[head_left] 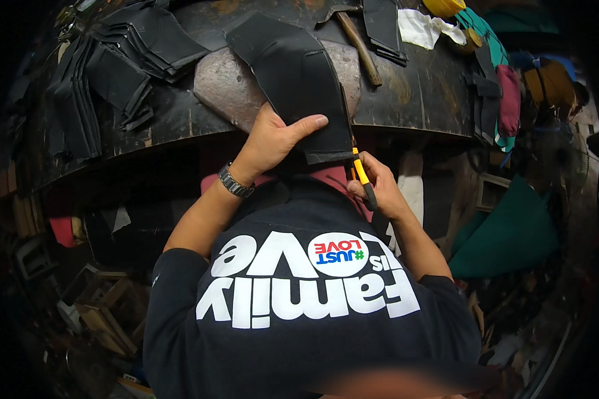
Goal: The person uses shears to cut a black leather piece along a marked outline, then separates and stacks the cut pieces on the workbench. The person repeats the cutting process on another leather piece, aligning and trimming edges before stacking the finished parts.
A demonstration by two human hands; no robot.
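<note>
My left hand (271, 141) grips a curved black sheet piece (289, 73), leather-like, with the thumb on top and the fingers hidden beneath. The sheet spans from a flat grey stone slab (223, 86) on the bench to past the bench's near edge. In my right hand (381, 187) is a pair of scissors (361, 169) with yellow and black handles. Their dark blades point away from me along the right edge of the sheet. How far the blades are apart I cannot tell.
Stacks of similar black pieces (146, 40) lie on the dark bench (406, 100) at far left, with another stack (384, 30) at far right. A wooden-handled hammer (359, 46) lies right of the slab. White cloth (429, 28) sits beyond; green material (509, 233) hangs lower right.
</note>
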